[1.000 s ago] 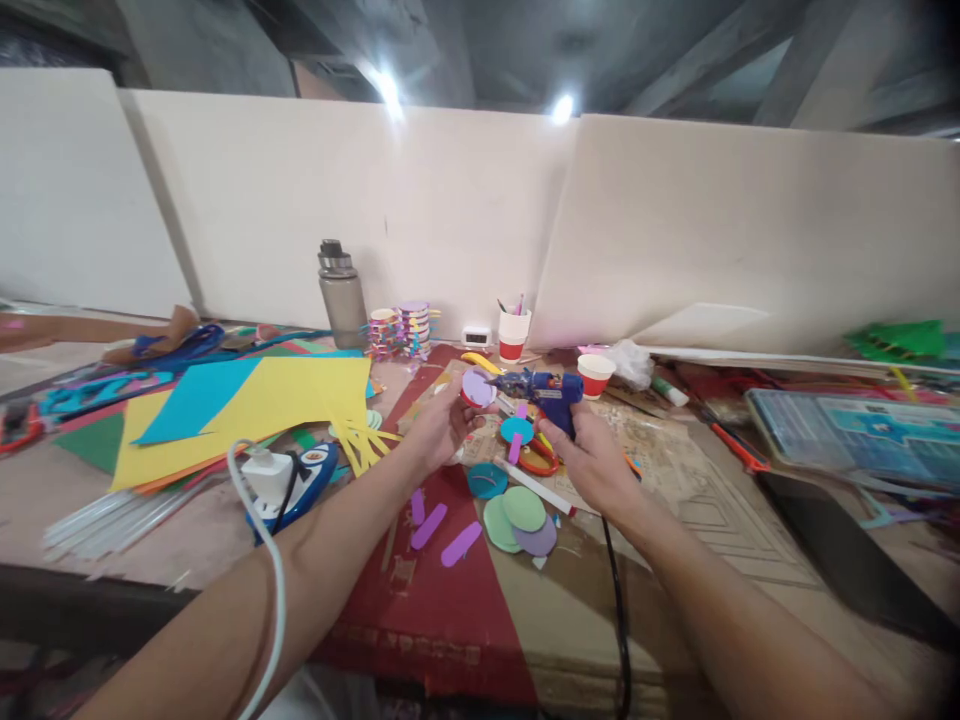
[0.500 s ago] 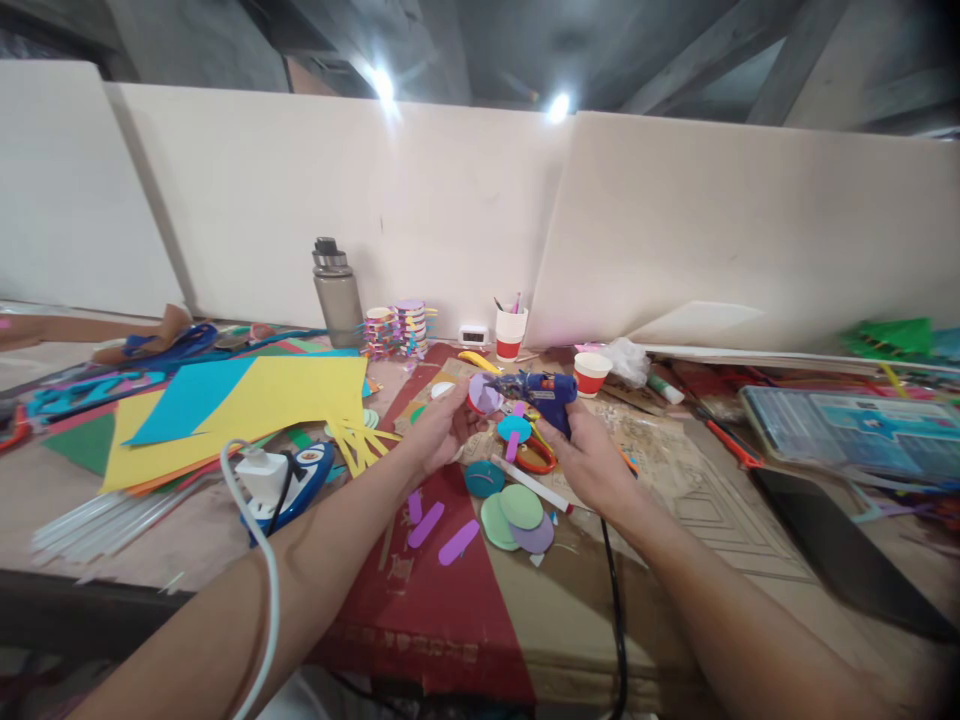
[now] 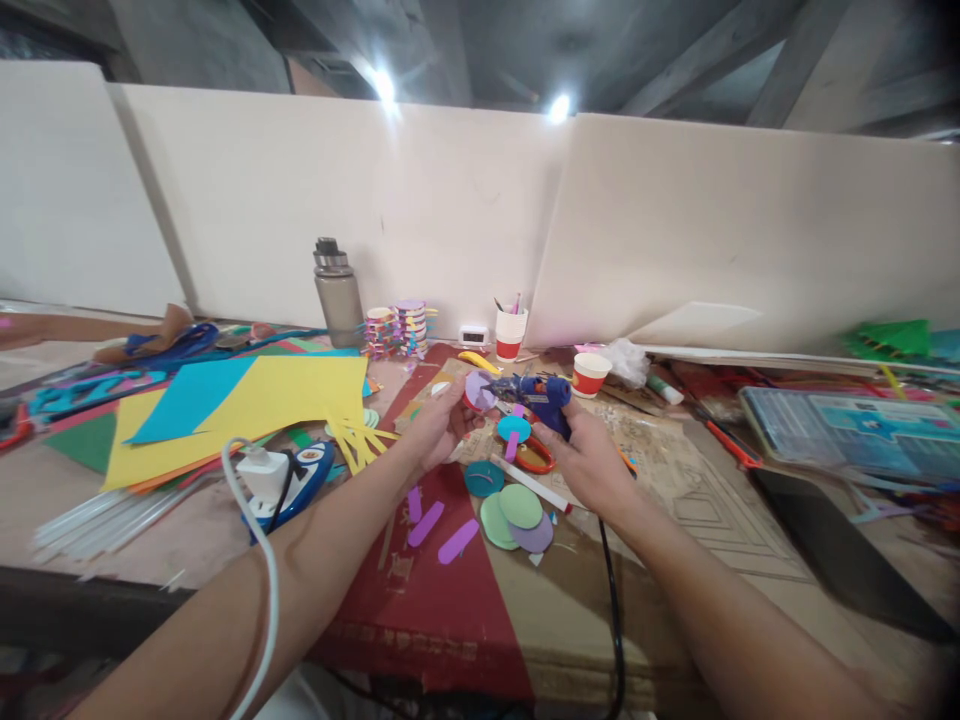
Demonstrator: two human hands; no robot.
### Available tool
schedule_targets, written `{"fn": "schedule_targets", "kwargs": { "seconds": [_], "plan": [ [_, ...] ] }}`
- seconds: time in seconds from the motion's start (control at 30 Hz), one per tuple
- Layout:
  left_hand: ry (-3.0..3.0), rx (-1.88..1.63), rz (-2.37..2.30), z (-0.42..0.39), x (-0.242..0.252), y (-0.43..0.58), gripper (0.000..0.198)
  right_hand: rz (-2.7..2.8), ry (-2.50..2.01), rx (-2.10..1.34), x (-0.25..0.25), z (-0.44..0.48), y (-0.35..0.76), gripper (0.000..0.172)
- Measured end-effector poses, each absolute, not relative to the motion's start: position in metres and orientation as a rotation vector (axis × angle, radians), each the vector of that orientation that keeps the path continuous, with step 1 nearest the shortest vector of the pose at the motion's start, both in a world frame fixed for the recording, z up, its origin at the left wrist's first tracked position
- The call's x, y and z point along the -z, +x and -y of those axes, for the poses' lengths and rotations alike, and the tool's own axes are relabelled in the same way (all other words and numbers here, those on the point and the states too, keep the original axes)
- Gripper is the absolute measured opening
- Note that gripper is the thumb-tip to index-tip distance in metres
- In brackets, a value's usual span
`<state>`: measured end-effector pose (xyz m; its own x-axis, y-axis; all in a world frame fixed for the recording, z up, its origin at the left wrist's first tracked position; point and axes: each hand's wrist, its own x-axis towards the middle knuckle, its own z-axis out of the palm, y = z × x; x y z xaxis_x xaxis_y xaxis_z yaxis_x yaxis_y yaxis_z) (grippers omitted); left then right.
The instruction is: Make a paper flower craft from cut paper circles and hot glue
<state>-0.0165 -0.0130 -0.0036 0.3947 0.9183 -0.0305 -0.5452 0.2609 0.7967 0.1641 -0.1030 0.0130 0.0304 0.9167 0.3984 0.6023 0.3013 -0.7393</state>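
Between the fingers of my left hand (image 3: 442, 425) is a small round piece with a purple paper face (image 3: 481, 391) and a red side. My right hand (image 3: 592, 455) is wrapped round the handle of a blue hot glue gun (image 3: 551, 395). Its nozzle points left and meets or nearly meets the purple face; I cannot tell if they touch. Below lie a blue paper disc with purple strips (image 3: 514, 429), orange-handled scissors (image 3: 536, 460), a white marker (image 3: 536, 487) and a teal disc (image 3: 484, 479). Closer to me are green paper discs (image 3: 510, 515) and purple paper strips (image 3: 458, 541).
Yellow and blue sheets (image 3: 300, 390) and a power strip (image 3: 307, 470) lie left. A bottle (image 3: 339, 300), stacked paper-disc pieces (image 3: 410, 328) and paper cups (image 3: 591, 375) stand at the back. At right are a plastic case (image 3: 847, 430) and a dark phone-like slab (image 3: 840, 550).
Both hands have shifted very slightly left, with the round piece and the glue gun still held. Everything on the table stays in place.
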Motion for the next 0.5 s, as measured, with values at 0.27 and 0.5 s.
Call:
{"fn": "schedule_targets", "kwargs": {
  "seconds": [0.27,0.5],
  "plan": [
    [0.805,-1.050,-0.563,0.012,0.007,-0.016,0.032,1.735,-1.431,-0.452,-0.009,0.105,0.164,0.039],
    [0.841,-0.980,-0.545,0.012,0.019,-0.014,0.034,1.683,-1.440,-0.375,-0.013,0.104,0.164,0.040]
  ]
}}
